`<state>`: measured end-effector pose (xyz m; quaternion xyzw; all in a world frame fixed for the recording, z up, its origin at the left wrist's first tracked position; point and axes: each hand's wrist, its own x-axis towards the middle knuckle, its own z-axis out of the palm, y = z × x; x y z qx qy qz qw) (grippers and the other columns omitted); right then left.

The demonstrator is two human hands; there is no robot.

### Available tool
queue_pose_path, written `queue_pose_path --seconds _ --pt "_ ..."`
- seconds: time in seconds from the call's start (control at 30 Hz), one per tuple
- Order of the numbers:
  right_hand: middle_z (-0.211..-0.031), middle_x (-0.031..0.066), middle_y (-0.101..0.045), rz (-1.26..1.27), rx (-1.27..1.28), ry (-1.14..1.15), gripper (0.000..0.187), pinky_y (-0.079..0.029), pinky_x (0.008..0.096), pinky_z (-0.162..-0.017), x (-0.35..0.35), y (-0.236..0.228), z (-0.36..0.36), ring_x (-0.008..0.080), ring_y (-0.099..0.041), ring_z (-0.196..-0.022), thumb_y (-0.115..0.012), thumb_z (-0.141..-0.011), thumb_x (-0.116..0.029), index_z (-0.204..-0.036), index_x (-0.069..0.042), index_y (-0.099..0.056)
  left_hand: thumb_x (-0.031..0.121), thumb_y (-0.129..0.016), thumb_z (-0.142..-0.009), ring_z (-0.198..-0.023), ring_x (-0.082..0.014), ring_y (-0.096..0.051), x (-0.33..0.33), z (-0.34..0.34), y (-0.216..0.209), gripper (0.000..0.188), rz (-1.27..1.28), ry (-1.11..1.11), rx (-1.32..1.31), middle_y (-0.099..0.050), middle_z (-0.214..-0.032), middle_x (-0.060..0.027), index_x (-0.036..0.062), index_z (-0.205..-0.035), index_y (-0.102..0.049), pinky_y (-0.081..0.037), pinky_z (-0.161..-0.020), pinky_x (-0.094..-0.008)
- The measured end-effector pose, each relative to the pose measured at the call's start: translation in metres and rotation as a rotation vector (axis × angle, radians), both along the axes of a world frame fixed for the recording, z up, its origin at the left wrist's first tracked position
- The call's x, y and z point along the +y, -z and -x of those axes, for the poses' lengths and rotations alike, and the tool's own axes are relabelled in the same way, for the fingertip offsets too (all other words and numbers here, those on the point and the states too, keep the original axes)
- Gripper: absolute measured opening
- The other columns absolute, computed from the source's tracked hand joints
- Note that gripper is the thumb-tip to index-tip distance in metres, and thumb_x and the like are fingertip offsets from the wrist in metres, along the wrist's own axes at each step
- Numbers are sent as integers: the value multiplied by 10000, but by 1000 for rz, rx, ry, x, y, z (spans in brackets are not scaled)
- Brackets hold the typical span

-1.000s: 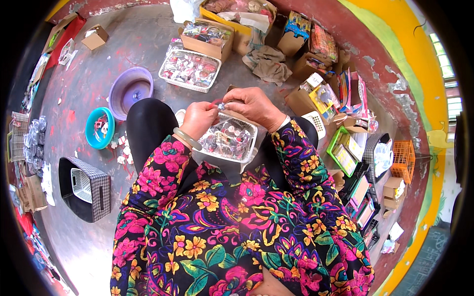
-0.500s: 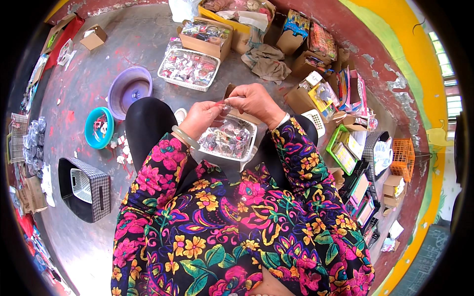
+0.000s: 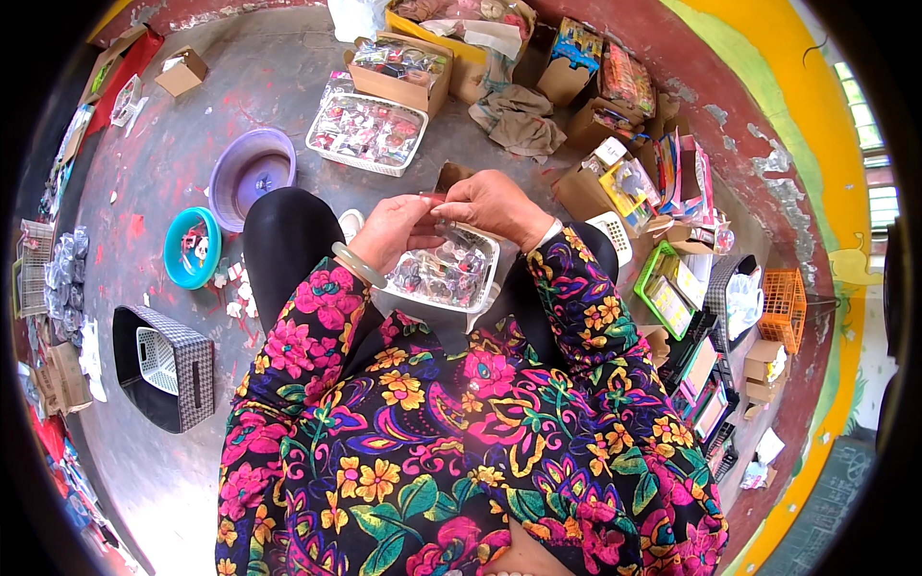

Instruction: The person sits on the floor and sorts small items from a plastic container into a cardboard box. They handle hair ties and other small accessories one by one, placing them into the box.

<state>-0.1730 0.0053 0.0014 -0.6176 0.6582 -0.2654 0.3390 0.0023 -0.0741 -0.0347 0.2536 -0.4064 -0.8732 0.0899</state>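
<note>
Above my lap, my left hand (image 3: 392,230) and my right hand (image 3: 499,206) meet with their fingers closed. A small reddish, partly clear piece (image 3: 434,198) shows between the fingertips of both; it is too small to name and mostly hidden. A bangle rings my left wrist, and a white band is on my right. Just below the hands, between my knees, sits a white plastic basket (image 3: 493,274) filled with small clear packets (image 3: 449,274). My left hand covers the basket's far left part. Behind my right hand, part of a brown cardboard box (image 3: 451,177) shows.
Ahead stand another white basket (image 3: 357,166) of packets and a carton (image 3: 437,93). To the left are a purple basin (image 3: 223,182), a teal basin (image 3: 177,252) and a checked bin (image 3: 199,370). Cartons, a green tray (image 3: 645,271) and an orange crate (image 3: 785,298) line the right.
My fingers have drawn closer together around the small piece, and less of its clear part shows. My left hand has turned slightly, its fingers now more curled. The surroundings look the same.
</note>
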Motion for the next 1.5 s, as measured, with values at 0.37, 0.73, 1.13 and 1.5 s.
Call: queue_pose_path --seconds 0.37,0.73,1.13,1.5 --pt "-727 -19 -586 -1 -522 159 209 -429 188 -561 3 -14 15 41 -531 -637 -614 -834 -193 -939 -13 -599 189 -402 -934 -900 -183 -598 -3 -1 -2 291 -83 -74 83 -599 -982 -102 -2 -1121 -517 -514 -784 -316" --pt "-705 51 -594 512 18 -20 175 -423 279 -540 -1 -11 7 176 -557 -596 -668 -734 -163 -852 -41 -627 215 -400 -940 -894 -179 -601 -1 -2 -5 305 -46 -50 61 -605 -986 -109 0 -1121 -518 -509 -784 -305" --pt "-711 70 -627 126 -219 175 140 -447 259 -595 3 -7 6 112 -569 -650 -611 -743 -131 -808 -8 -624 229 -445 -927 -967 -182 -573 1 -2 -7 322 -13 -21 122 -576 -1063 -100 -3 -1142 -509 -502 -801 -337" --pt "-725 53 -580 512 360 -109 46 -448 365 -637 1 -6 2 260 -537 -740 -598 -687 -111 -729 -99 -613 216 -448 -925 -938 -154 -580 2 1 -7 292 -28 -63 117 -589 -1028 -61 21 -1126 -533 -520 -769 -309"
